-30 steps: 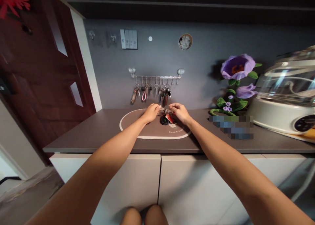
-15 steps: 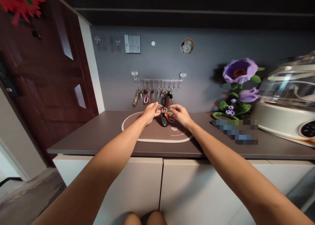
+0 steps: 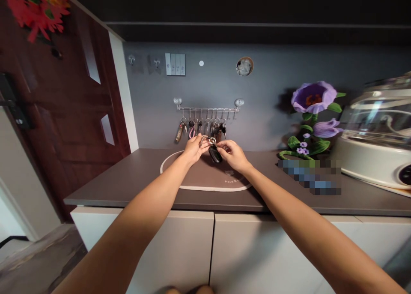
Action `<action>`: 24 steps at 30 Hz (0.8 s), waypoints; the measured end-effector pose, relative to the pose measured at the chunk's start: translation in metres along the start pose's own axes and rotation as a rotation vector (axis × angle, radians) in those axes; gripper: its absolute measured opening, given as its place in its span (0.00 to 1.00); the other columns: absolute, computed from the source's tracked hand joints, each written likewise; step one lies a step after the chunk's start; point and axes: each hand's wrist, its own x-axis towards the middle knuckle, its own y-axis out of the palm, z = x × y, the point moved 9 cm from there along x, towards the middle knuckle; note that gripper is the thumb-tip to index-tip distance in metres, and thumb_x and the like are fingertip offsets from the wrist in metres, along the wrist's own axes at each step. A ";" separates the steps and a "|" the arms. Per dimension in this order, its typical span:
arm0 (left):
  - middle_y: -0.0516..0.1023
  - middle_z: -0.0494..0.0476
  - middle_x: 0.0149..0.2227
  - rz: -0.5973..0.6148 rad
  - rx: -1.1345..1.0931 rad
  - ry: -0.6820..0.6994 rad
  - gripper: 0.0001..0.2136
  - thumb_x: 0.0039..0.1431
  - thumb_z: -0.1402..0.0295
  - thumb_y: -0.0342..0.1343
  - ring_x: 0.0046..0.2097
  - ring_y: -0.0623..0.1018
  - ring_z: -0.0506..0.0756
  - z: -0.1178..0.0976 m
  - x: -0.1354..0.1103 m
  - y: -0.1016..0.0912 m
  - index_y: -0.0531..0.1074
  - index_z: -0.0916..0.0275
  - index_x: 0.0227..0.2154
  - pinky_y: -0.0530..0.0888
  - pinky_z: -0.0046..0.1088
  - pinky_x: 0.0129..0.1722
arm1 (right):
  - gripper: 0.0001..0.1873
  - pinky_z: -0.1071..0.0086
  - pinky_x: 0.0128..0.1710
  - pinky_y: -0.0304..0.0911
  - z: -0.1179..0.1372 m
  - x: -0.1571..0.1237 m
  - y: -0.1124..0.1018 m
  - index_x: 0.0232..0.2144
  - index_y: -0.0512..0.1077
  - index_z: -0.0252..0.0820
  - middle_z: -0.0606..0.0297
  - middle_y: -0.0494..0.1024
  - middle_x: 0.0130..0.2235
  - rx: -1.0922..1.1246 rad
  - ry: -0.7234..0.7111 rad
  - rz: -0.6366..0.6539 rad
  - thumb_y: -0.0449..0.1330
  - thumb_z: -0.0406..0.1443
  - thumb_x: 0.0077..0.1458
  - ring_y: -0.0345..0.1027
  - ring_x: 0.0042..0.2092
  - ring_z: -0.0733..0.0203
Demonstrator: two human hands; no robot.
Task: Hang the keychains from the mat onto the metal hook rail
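A key ring (image 3: 212, 141) with a black car key fob (image 3: 215, 154) hangs between my hands, above the brown mat. My left hand (image 3: 194, 150) is closed on the chain (image 3: 203, 142) joined to the ring. From the other side, my right hand (image 3: 233, 154) pinches at the upper right of the fob; its fingertips partly hide what they grip. Behind the hands, a clear hook rail (image 3: 208, 109) on the wall carries several bunches of keys (image 3: 218, 130), some hidden by my fingers.
The brown mat (image 3: 180, 174) with a pale rim lies on the dark countertop (image 3: 109, 174). Purple artificial flowers (image 3: 313, 99) and a white appliance with a clear dome (image 3: 369, 150) stand to the right. A dark red door (image 3: 80, 127) is at the left. A dark cabinet (image 3: 224, 11) overhangs the counter.
My right fingers have closed in on the fob, which has tilted. A red tag and a metal clip beside it no longer show. The view has shifted slightly.
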 end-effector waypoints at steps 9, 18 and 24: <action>0.75 0.64 0.30 0.063 -0.045 -0.042 0.11 0.59 0.66 0.44 0.40 0.76 0.56 0.007 0.001 0.006 0.66 0.68 0.29 0.68 0.40 0.46 | 0.08 0.66 0.40 0.60 0.010 0.001 -0.010 0.33 0.70 0.42 0.61 0.69 0.34 -0.217 -0.095 -0.138 0.54 0.37 0.50 0.63 0.38 0.60; 0.75 0.66 0.32 0.073 -0.054 -0.063 0.10 0.59 0.67 0.45 0.41 0.76 0.57 0.010 -0.001 0.009 0.67 0.69 0.29 0.68 0.40 0.47 | 0.10 0.68 0.37 0.60 0.005 0.000 -0.013 0.33 0.71 0.42 0.62 0.67 0.32 -0.199 -0.096 -0.164 0.50 0.32 0.51 0.63 0.36 0.62; 0.75 0.65 0.32 0.077 -0.037 -0.057 0.10 0.59 0.66 0.45 0.42 0.75 0.56 0.009 -0.003 0.011 0.66 0.69 0.29 0.68 0.40 0.48 | 0.09 0.68 0.35 0.61 0.007 0.000 -0.008 0.32 0.71 0.42 0.62 0.66 0.33 -0.150 -0.053 -0.116 0.52 0.34 0.50 0.62 0.35 0.62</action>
